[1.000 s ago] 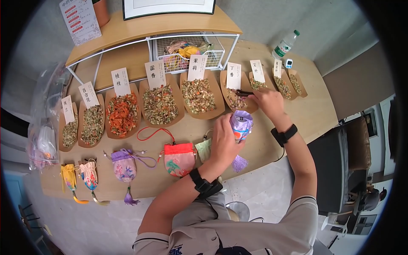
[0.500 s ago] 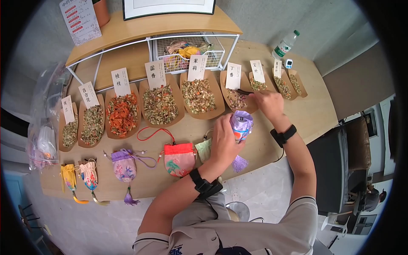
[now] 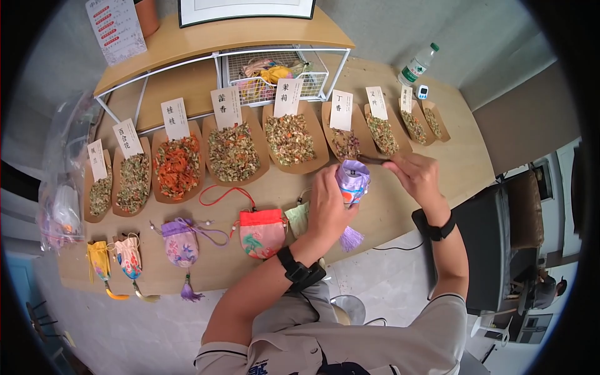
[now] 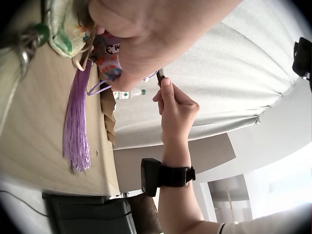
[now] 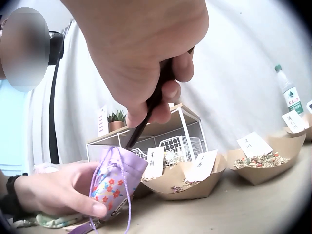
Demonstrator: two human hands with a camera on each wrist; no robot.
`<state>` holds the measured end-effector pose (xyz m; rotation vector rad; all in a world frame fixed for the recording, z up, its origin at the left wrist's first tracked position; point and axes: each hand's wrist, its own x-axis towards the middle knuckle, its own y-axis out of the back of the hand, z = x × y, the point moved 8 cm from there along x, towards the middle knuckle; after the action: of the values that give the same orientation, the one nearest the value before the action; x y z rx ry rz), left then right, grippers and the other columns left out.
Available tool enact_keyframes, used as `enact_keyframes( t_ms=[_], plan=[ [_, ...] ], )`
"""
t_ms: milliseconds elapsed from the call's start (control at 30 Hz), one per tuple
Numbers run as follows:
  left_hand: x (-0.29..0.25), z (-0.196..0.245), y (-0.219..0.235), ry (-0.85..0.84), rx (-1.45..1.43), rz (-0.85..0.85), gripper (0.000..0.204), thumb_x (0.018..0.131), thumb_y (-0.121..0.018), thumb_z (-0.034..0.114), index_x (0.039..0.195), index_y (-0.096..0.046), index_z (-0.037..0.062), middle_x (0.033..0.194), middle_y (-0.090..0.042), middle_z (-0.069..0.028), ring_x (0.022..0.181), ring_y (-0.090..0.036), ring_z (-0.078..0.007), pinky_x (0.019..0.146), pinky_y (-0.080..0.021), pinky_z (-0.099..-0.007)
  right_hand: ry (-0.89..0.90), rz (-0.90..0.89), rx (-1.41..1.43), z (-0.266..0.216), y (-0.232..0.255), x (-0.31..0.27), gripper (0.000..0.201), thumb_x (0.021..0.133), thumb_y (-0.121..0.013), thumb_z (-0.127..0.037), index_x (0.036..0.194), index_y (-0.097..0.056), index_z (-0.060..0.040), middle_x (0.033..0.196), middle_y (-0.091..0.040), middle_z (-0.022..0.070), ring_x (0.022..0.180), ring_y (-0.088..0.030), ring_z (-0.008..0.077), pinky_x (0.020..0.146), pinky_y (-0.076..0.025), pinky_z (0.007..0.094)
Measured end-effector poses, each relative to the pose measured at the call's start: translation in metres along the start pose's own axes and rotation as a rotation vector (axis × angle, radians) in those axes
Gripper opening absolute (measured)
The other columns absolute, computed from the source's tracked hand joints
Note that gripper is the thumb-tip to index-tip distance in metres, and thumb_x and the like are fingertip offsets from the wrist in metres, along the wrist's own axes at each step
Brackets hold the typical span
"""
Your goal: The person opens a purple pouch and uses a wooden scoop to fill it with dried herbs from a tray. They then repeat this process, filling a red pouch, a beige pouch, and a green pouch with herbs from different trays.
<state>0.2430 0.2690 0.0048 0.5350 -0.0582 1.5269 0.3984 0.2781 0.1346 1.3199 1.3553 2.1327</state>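
My left hand [image 3: 328, 206] grips a purple floral drawstring pouch [image 3: 354, 182] around its side, its mouth facing up and open. A purple tassel [image 4: 78, 124] hangs below the pouch. In my right hand [image 3: 420, 178] the fingers pinch a dark, slender spoon [image 3: 375, 160]. Seen from the right wrist, the spoon slants down to the pouch's mouth, and its lower end is hidden behind the fabric rim. Just behind the pouch stands a paper tray [image 3: 367, 142] of dried purplish herbs with an upright label card [image 3: 341, 110].
Several more paper trays of dried herbs, such as one with orange pieces [image 3: 178, 165], line the table. In front lie a red pouch [image 3: 262, 232], a purple pouch [image 3: 180, 244] and smaller ones. Behind are a wooden shelf [image 3: 250, 39], a wire basket [image 3: 306, 81] and a water bottle [image 3: 417, 65].
My right hand has drawn back from the herb tray toward me and to the right, bringing the spoon over to the pouch's mouth. The left hand keeps its hold on the pouch.
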Motion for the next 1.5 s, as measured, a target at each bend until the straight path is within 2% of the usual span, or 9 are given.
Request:
enact_keyframes(
  t_ms=[200,400,500,600,700,1200,1500],
  plan=[
    [0.000,0.002,0.001,-0.006,0.007,0.011,0.086,0.070,-0.084,0.006,0.142,-0.037,-0.0010,0.129,-0.047,-0.0226,0.121,-0.051,-0.0421,0.104,-0.046,-0.0467,0.042,-0.056,0.008,-0.009,0.006,-0.003,0.021,0.078,-0.085,-0.025,0.086,-0.077,-0.0069,0.068,-0.067,0.0040,0.054,-0.061,0.0215,0.047,-0.043,0.0338],
    [0.000,0.002,0.000,0.001,-0.013,-0.006,0.084,0.070,-0.084,0.004,0.140,-0.038,0.0000,0.129,-0.048,-0.0237,0.122,-0.049,-0.0435,0.104,-0.043,-0.0498,-0.006,0.000,-0.018,0.005,0.007,0.005,0.022,0.079,-0.084,-0.027,0.086,-0.076,-0.0078,0.069,-0.066,0.0043,0.058,-0.062,0.0227,0.050,-0.045,0.0356],
    [0.000,0.003,0.000,-0.002,-0.027,0.007,0.084,0.070,-0.084,0.004,0.140,-0.038,0.0000,0.128,-0.049,-0.0237,0.122,-0.049,-0.0434,0.104,-0.043,-0.0498,-0.098,-0.131,-0.181,0.029,-0.012,0.014,0.024,0.083,-0.080,-0.032,0.081,-0.073,-0.0094,0.068,-0.063,0.0046,0.061,-0.063,0.0233,0.053,-0.047,0.0365],
    [0.001,0.003,0.001,0.011,-0.027,-0.006,0.083,0.070,-0.084,0.004,0.140,-0.039,0.0002,0.128,-0.049,-0.0239,0.122,-0.049,-0.0435,0.104,-0.043,-0.0499,-0.056,-0.199,-0.222,0.040,-0.037,0.013,0.028,0.085,-0.076,-0.037,0.079,-0.070,-0.0110,0.068,-0.061,0.0044,0.064,-0.064,0.0234,0.055,-0.049,0.0364],
    [0.001,0.001,0.000,-0.018,0.013,0.010,0.085,0.070,-0.085,0.007,0.141,-0.038,-0.0016,0.128,-0.048,-0.0229,0.122,-0.050,-0.0426,0.103,-0.045,-0.0474,-0.039,-0.267,-0.196,0.042,-0.058,0.007,0.027,0.084,-0.077,-0.037,0.083,-0.072,-0.0110,0.069,-0.062,0.0058,0.064,-0.064,0.0255,0.055,-0.050,0.0380],
    [0.000,0.002,0.001,0.002,-0.015,-0.010,0.084,0.071,-0.084,0.006,0.141,-0.038,-0.0005,0.129,-0.047,-0.0237,0.123,-0.049,-0.0430,0.106,-0.044,-0.0483,-0.054,-0.222,-0.288,0.051,-0.083,0.005,0.025,0.084,-0.077,-0.038,0.079,-0.069,-0.0143,0.072,-0.065,0.0015,0.069,-0.067,0.0209,0.057,-0.052,0.0339],
    [-0.001,0.001,0.000,0.010,-0.011,-0.014,0.085,0.071,-0.084,0.006,0.141,-0.038,0.0002,0.130,-0.047,-0.0236,0.123,-0.049,-0.0430,0.105,-0.044,-0.0484,-0.103,-0.271,-0.274,0.052,-0.089,0.010,0.027,0.086,-0.075,-0.038,0.077,-0.070,-0.0134,0.072,-0.067,0.0028,0.070,-0.068,0.0218,0.059,-0.052,0.0342]
  ],
)
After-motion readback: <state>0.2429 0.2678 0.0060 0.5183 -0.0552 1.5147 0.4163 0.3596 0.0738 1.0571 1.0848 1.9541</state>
